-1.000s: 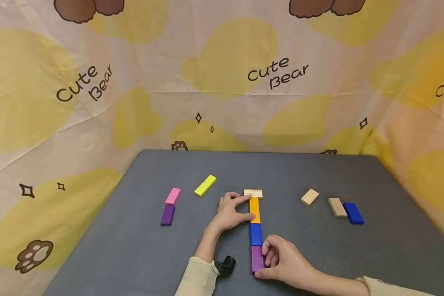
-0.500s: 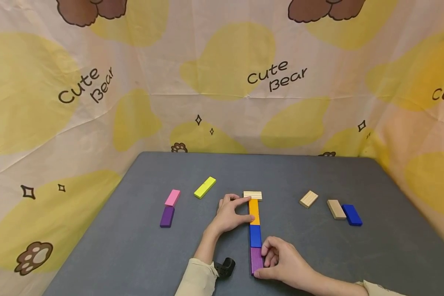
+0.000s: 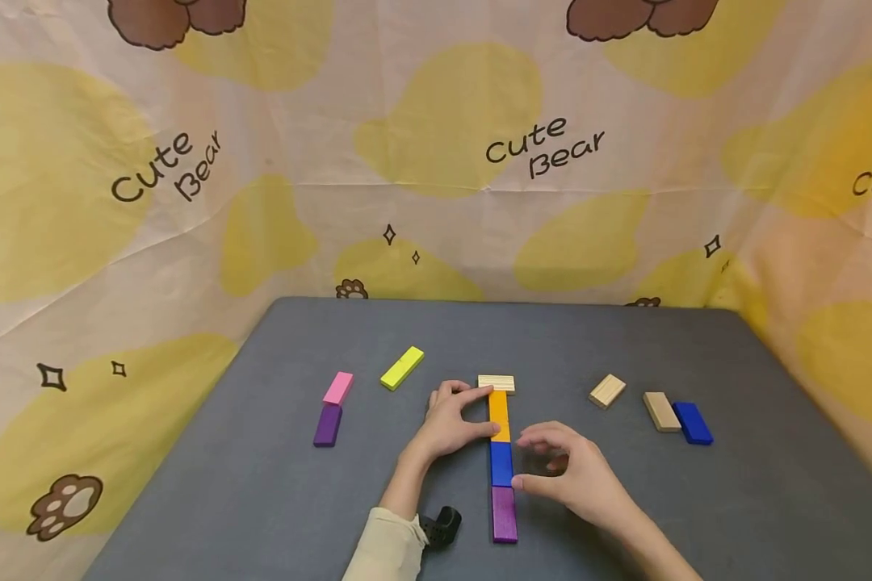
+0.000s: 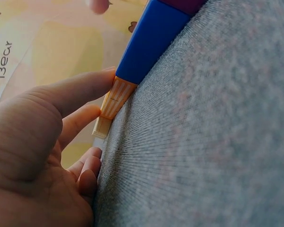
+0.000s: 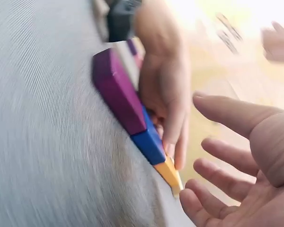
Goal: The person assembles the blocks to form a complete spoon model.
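A row of flat wooden blocks runs away from me down the table: a purple block [image 3: 505,515] nearest, then a blue block [image 3: 501,464], then an orange block [image 3: 498,415]. A plain wood block [image 3: 496,383] lies crosswise at the far end, making a T. My left hand [image 3: 450,424] rests on the left of the row, its extended thumb and index finger touching the orange block. Beside the blue block, on the right, is my right hand [image 3: 577,476], holding nothing. Its fingers [image 5: 222,151] are spread apart from the thumb in the right wrist view.
On the left lie a pink block [image 3: 338,388], a dark purple block [image 3: 328,426] and a yellow-green block [image 3: 403,368]. Two plain wood blocks, one tilted [image 3: 607,391] and one farther right [image 3: 662,411], lie near another blue block [image 3: 693,423]. A printed cloth [image 3: 436,202] walls the grey table.
My right hand has let go of the purple block and moved forward along the row to beside the blue block. My left hand has stayed at the orange block.
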{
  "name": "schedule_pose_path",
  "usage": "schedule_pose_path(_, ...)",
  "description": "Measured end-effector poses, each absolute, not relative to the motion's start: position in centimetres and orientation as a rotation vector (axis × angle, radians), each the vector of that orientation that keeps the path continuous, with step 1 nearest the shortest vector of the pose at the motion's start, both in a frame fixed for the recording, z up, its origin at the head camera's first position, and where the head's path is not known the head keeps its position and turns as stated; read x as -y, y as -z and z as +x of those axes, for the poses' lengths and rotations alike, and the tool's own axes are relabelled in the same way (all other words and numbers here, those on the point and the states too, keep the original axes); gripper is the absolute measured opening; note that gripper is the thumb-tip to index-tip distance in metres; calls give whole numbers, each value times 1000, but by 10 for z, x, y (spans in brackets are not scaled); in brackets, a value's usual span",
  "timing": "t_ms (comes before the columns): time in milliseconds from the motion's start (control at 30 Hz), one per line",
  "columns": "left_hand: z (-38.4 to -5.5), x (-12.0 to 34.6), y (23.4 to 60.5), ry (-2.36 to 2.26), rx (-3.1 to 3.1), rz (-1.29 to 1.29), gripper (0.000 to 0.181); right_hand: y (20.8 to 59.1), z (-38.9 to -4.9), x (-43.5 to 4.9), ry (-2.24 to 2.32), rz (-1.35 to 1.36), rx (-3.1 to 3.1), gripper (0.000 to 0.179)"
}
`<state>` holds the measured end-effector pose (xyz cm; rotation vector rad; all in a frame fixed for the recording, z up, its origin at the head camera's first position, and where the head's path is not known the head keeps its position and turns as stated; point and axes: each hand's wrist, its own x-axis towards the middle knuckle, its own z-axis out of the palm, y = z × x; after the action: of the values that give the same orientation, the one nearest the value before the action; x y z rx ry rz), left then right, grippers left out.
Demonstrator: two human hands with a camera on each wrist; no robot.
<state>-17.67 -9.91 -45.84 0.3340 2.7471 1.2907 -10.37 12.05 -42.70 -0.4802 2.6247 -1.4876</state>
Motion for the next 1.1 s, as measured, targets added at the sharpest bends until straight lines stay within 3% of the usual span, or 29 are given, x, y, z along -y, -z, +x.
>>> schedule_pose_path(267,-178,97,455,-1292,-2744,347,62,439,-98,-113,1348,-663,-2724,62)
schedule_pose_path(1100,-180,97,456,-1300,-2719,329,62,451,-99,-114,1234,-531,-2699,75)
